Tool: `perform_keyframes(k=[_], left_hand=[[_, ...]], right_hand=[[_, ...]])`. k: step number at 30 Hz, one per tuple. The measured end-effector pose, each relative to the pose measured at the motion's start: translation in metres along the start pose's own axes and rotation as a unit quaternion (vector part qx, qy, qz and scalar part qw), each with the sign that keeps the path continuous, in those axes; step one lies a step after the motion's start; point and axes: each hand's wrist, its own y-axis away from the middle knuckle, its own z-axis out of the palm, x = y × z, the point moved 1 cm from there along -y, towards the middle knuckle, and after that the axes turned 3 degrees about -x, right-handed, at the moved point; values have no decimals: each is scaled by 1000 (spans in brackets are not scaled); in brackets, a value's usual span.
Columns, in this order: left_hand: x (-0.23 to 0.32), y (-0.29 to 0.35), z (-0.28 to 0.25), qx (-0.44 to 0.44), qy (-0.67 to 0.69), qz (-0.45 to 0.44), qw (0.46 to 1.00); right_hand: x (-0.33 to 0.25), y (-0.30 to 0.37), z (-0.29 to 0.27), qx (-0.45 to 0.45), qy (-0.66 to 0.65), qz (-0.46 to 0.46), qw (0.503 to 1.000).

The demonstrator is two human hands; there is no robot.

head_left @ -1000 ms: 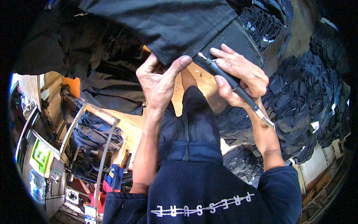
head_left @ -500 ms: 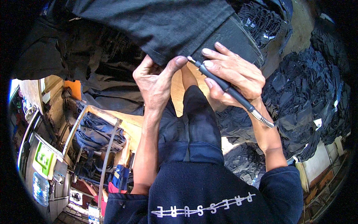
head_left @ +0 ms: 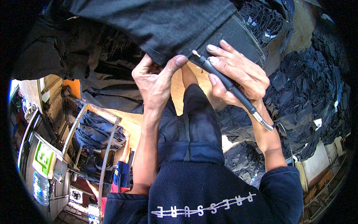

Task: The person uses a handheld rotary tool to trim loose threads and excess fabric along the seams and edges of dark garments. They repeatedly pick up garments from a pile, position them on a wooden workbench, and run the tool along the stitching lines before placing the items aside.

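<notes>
A black garment (head_left: 167, 26) lies over a flat dark board (head_left: 240, 37), whose bare end shows past the cloth's edge. My left hand (head_left: 154, 84) pinches the near corner of the garment, thumb on top and fingers curled under it. My right hand (head_left: 244, 74) grips a slim black pen-shaped tool (head_left: 223, 79) with a pale tip and a metal spring at its rear end. That tip is just above the cloth edge, close to my left thumb; I cannot tell whether it touches. A thin cord trails from the spring past my right forearm.
Heaps of dark garments (head_left: 305, 100) fill the right side, and a gathered bundle (head_left: 261, 20) lies beyond the board. More dark cloth (head_left: 112, 93) hangs at left. Farther left are a metal-framed rack (head_left: 102, 149), a green-and-white container (head_left: 44, 158) and another person's sleeve (head_left: 121, 173).
My right hand has shifted slightly right, drawing the tool's tip away from my left thumb and a little farther over the cloth. My left hand keeps its pinch almost unmoved.
</notes>
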Motion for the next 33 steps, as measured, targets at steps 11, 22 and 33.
perform_keyframes(k=[11,22,33], left_hand=[[-2,-1,-1,1,-12,2,1000],[-4,-2,-2,-10,-6,13,1000],[-21,-12,-10,-16,22,33,999]], right_hand=[[3,1,2,38,11,10,999],[6,1,2,61,24,10,998],[8,-3,-8,101,2,87,991]])
